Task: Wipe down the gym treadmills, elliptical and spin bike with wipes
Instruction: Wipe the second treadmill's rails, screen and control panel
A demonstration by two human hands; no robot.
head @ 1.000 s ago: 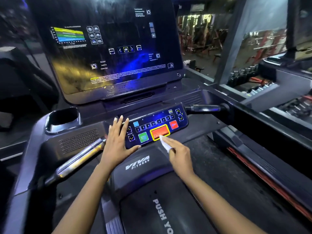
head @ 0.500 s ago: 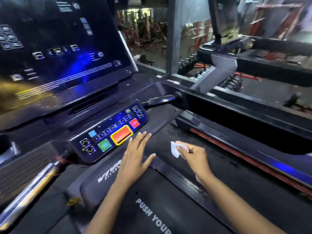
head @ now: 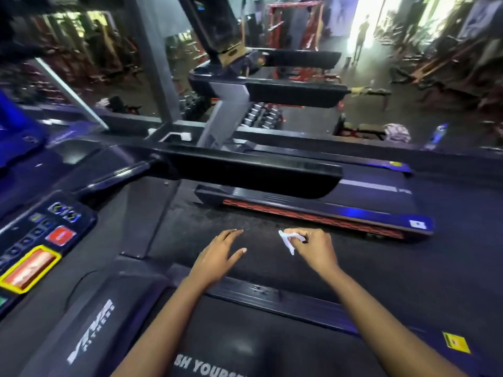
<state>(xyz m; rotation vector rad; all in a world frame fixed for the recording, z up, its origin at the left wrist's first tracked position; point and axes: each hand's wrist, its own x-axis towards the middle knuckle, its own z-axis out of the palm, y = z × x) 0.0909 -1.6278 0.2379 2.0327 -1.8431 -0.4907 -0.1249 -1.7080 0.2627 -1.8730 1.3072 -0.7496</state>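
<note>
the fingers (head: 298,233) of the right hand (head: 313,251) are curled and pinch a small white wipe (head: 288,240), which sticks out at the 9 o'clock side of this hand. the left hand (head: 217,257), just at 9 o'clock from the wipe, has straight, spread fingers and holds nothing. the button panel (head: 35,246) lies far at 9 o'clock, a second treadmill (head: 326,210) at 12 o'clock.

1. Your left hand (head: 217,257) is held flat, fingers straight and spread, over the dark floor (head: 190,227) beside the treadmill (head: 217,336).
2. Your right hand (head: 315,248) pinches a crumpled white wipe (head: 288,240) near the left hand; the two hands do not touch.
3. The control panel (head: 40,240), with its yellow-edged red button (head: 28,268), sits at your far left.
4. A black handrail (head: 258,175) crosses ahead of both hands, and a second treadmill (head: 326,213) lies beyond it.
</note>
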